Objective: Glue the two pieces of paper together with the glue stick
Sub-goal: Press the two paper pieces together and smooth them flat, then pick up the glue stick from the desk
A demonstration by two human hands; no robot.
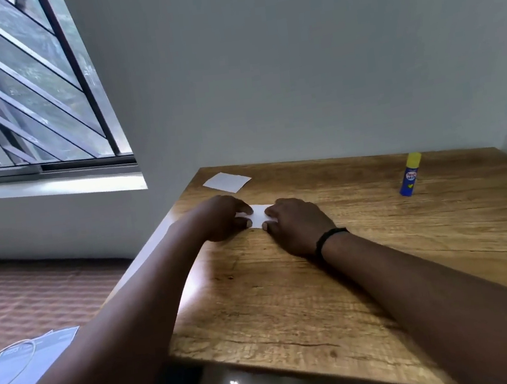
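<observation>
A white paper square (227, 182) lies flat at the wooden table's (291, 299) far left corner. Nearer, the left hand (220, 218) and right hand (297, 224) press fingertips on a second paper piece (260, 215) between them, apparently pinning rather than gripping it. A capped blue-and-yellow glue stick (410, 175) stands upright far right.

On the wooden worktop (291, 299), the left hand (221, 216) and right hand (297, 223) press flat on a small white paper (260, 215) between them. A second white paper (227, 182) lies at eleven o'clock from them. The capped blue-and-yellow glue stick (409, 175) stands upright at two o'clock, well apart.
</observation>
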